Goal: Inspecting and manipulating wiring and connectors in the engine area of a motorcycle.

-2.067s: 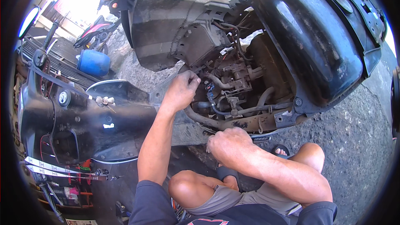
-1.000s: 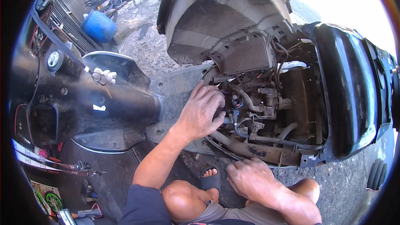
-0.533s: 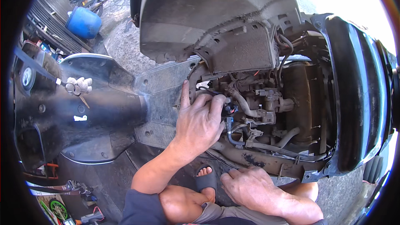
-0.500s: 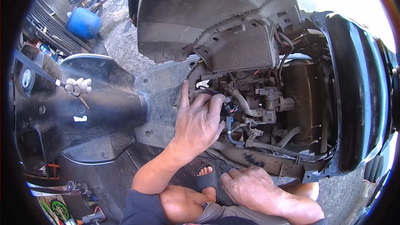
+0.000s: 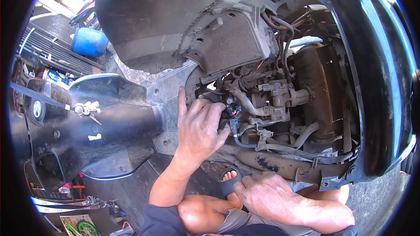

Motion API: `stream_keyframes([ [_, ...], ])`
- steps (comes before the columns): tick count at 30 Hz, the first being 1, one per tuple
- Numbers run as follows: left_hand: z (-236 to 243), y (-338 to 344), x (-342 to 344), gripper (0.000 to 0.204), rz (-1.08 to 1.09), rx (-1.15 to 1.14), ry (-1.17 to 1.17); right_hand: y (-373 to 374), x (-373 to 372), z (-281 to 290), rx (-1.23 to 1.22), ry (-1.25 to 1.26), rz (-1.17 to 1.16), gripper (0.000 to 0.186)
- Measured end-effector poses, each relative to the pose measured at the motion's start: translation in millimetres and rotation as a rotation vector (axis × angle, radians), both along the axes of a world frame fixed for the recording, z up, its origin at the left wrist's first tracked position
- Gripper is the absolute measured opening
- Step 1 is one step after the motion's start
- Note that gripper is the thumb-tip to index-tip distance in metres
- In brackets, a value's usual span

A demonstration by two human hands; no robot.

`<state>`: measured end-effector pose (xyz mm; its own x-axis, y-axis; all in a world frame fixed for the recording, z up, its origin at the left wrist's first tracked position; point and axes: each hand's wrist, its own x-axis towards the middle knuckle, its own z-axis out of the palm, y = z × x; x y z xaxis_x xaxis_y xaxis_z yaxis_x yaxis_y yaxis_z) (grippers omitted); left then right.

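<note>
Across the view, the scooter [image 5: 249,158] points lengthwise leftward, left hand [image 5: 199,126] curled at black fitting [image 5: 228,110], grip unclear, right hand [image 5: 267,194] closed.

Your left hand [image 5: 200,129] at the exposed scooter engine [image 5: 274,98]
It curls by a black fitting [image 5: 228,110]; your right hand [image 5: 269,192] bends loosely near the frame tube [image 5: 247,157].

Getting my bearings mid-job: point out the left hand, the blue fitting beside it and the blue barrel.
Left hand [image 5: 198,130], head view: back of the hand.
Blue fitting [image 5: 233,125], head view: its blue body.
Blue barrel [image 5: 89,42], head view: middle of its side.
</note>
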<state>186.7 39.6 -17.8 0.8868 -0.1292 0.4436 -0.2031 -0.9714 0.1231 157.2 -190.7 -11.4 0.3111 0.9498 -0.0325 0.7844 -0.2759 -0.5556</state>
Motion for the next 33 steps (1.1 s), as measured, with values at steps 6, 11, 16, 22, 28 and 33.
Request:
stream_keyframes([
  [6,-4.2,4.7,-0.4,0.019,-0.035,0.081,0.020,-3.8,0.9,-0.8,0.036,0.017,-0.006,0.013],
  [11,-1.4,7.7,-1.3,0.017,-0.063,0.062,0.028,-3.7,2.0,-0.9,0.022,0.015,0.025,0.012],
  [16,1.0,10.6,-1.9,0.018,-0.086,-0.010,0.041,-3.2,3.6,-0.1,0.032,0.031,0.010,0.011],
  [22,2.9,14.7,-3.1,0.019,-0.128,-0.136,0.023,0.3,5.9,1.2,-0.021,0.060,0.019,0.013],
  [28,-1.4,17.9,-2.9,0.017,-0.158,-0.146,-0.017,0.3,5.3,-0.8,-0.015,0.068,0.012,0.013],
  [33,-1.3,17.9,-3.3,0.016,-0.176,-0.161,-0.006,0.8,5.6,0.3,-0.030,0.068,0.022,0.013],
])
